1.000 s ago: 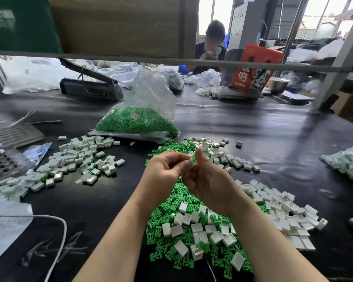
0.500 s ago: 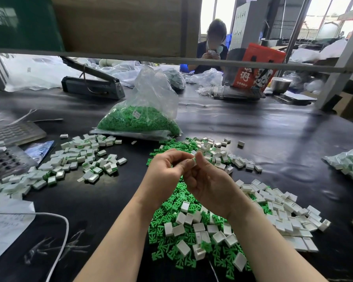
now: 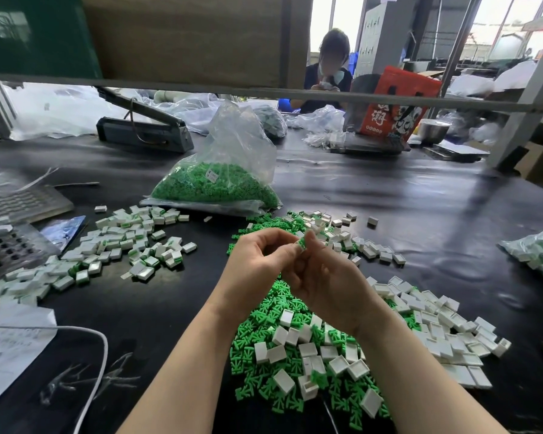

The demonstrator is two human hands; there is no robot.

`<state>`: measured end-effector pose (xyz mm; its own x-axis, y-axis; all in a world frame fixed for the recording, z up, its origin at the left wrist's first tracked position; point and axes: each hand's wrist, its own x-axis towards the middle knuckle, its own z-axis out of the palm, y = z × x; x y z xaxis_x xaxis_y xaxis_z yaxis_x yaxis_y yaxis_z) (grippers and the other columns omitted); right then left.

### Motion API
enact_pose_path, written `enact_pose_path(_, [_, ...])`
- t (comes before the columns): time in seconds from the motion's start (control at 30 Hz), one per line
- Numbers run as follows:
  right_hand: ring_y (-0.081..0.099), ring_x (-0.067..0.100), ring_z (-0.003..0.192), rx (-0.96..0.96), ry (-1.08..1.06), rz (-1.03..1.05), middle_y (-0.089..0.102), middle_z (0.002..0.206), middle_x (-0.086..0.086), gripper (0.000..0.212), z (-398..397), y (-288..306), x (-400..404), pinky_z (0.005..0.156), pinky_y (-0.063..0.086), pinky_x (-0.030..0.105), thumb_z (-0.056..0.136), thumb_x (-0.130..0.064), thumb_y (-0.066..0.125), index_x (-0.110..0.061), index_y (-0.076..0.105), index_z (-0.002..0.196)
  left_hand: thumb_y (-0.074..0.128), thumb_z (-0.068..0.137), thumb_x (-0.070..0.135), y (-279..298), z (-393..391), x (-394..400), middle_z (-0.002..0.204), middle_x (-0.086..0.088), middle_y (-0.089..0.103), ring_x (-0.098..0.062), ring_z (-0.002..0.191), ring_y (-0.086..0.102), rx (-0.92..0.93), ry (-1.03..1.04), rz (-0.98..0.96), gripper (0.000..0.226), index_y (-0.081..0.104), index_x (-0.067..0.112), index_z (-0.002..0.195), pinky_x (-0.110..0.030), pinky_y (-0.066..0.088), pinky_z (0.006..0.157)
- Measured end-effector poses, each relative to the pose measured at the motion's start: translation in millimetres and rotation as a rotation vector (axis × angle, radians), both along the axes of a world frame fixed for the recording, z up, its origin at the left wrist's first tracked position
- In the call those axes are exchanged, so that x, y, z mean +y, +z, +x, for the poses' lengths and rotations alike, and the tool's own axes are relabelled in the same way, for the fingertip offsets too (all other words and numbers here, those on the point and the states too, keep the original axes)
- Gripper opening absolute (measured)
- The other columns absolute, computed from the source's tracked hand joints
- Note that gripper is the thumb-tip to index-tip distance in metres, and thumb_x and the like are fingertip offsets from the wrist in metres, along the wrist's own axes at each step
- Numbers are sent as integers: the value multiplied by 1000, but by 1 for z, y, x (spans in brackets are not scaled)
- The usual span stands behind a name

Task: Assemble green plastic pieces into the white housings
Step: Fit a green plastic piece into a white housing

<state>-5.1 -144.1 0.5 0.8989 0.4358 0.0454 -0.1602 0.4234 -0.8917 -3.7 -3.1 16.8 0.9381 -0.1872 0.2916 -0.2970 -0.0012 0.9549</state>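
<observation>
My left hand (image 3: 257, 264) and my right hand (image 3: 323, 277) meet above the black table, fingertips together. Between them they pinch one small green plastic piece (image 3: 301, 243); whether a white housing sits with it is hidden by the fingers. Below my wrists lies a heap of loose green pieces (image 3: 264, 314) mixed with empty white housings (image 3: 308, 349). More empty housings (image 3: 436, 317) spread to the right. A pile of housings with green inserts (image 3: 132, 242) lies to the left.
A clear bag of green pieces (image 3: 217, 186) stands behind the heaps. A perforated metal tray (image 3: 10, 245) and papers (image 3: 7, 343) with a white cord sit at the left. Another bag of parts (image 3: 539, 249) lies at the right edge. A person sits across the table.
Both hands stay together at the same spot, fingers working the small piece. A green piece now shows at the fingertips. The piles have not moved.
</observation>
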Motion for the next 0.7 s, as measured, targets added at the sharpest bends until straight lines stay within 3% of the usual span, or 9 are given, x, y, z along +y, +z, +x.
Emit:
enact_pose_path(0.1, [48,25,80,-51,-28,-111,53,87,15,60,-1,2,0,78,38,32,96,-44,43,11,53,116,57,88,-1,1,-2,-1,56,1,62,-12,51,59,7,5,-5,16,65,7,77,-19,49,53])
enact_pose_path(0.17, [40,32,94,-106,-76,-173,51,102,20,70,-3,4,-1,88,28,43,94,-45,50,17,46,124,55,80,5,2,-3,-2,54,-7,59,-17,47,56,18,2,-15,8,62,2,76,-23,48,52])
enact_pose_path(0.23, [42,30,84,-175,-94,-240,54,91,18,67,-3,5,-2,79,28,44,89,-47,55,12,53,120,53,72,9,4,-5,-4,57,-27,53,-23,49,55,25,1,-19,15,59,-4,78,-27,49,52])
enact_pose_path(0.3, [45,20,72,-224,-99,-303,57,77,6,63,-3,5,-3,69,30,35,87,-47,56,10,56,113,53,70,8,5,-5,-4,63,-40,49,-27,53,55,23,8,-9,20,57,-8,79,-32,52,55])
enact_pose_path(0.47, [42,15,68,-255,-71,-314,57,70,-2,44,-2,2,-5,65,29,31,88,-45,57,-4,64,102,54,69,8,6,-6,-4,64,-43,44,-29,54,56,35,25,9,18,56,-8,76,-37,51,58])
enact_pose_path(0.57, [41,27,78,-250,-96,-293,54,82,12,40,0,-2,-4,70,29,36,91,-40,54,-5,66,103,56,68,11,5,-6,-5,66,-45,43,-34,59,49,48,41,-2,18,58,-6,75,-45,45,61])
enact_pose_path(0.7, [40,28,98,-243,-104,-241,55,101,32,34,-3,0,0,84,29,45,87,-44,58,-17,74,100,57,67,12,5,-8,-9,67,-45,41,-34,64,43,57,85,-22,19,59,-5,75,-59,42,58])
